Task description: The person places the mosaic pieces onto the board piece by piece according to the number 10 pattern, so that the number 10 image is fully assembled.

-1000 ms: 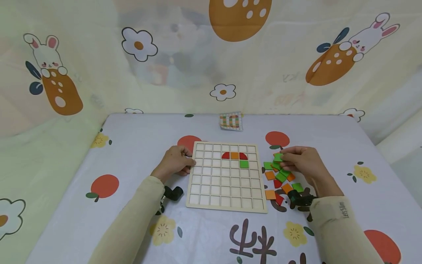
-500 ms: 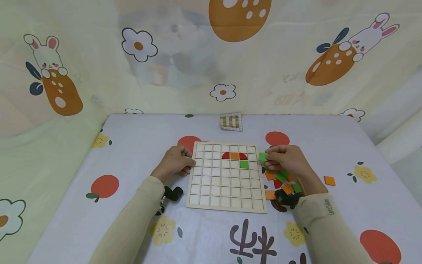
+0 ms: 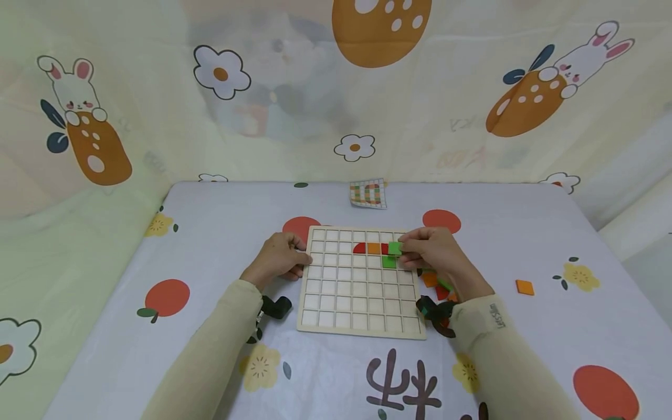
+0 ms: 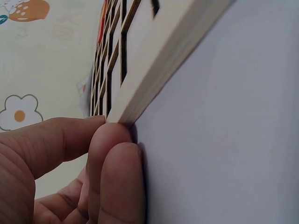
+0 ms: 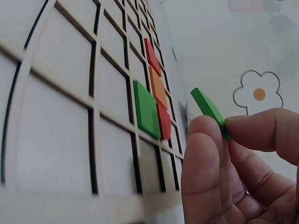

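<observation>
Through my remote views, the pale wooden square-celled board (image 3: 331, 287) is pinched at its left edge by the left hand (image 3: 275, 256). Above the board's far right cells, the right hand (image 3: 430, 252) pinches a thin green square tile (image 3: 394, 248) by one end. I judge the tile light, stiff, slightly slippery and hardly fragile; I would grasp its near end, across both faces.
</observation>
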`<state>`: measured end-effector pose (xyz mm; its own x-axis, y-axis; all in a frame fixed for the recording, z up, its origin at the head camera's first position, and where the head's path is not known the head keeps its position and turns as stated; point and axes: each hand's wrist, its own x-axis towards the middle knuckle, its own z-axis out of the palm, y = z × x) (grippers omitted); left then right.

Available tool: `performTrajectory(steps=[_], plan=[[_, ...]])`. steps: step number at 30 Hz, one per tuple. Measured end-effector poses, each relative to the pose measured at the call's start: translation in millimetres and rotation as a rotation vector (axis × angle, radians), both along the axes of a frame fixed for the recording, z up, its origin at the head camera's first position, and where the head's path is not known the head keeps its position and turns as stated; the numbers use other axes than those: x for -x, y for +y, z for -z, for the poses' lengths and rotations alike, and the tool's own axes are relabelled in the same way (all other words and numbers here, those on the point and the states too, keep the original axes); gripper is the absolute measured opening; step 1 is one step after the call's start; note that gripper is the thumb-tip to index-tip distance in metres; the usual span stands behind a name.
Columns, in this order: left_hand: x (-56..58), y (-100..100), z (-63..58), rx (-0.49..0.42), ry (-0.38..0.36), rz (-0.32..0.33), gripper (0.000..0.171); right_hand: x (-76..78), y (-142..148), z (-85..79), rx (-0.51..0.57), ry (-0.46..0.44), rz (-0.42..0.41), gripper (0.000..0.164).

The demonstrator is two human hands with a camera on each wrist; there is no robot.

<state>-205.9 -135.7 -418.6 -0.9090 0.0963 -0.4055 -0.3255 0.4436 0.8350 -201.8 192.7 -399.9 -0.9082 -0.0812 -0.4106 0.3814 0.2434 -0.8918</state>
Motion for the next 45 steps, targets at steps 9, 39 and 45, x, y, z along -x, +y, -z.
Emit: performTrajectory(steps=[9, 39, 45], plan=[[-0.7, 1.1, 2.4, -0.010, 0.010, 0.005, 0.027, 6.1, -16.8, 3.0, -0.021, -0.018, -0.061, 0.030], [-0.4, -0.4, 2.3, 0.014, -0.001, -0.008, 0.027, 12.4, -53.7, 11.5, -0.057, -0.016, -0.149, 0.019], [0.1, 0.4, 1.7, 0.009, -0.002, -0.005, 0.027, 11.3, -56.7, 11.9, -0.103, 0.012, -0.169, 0.017]])
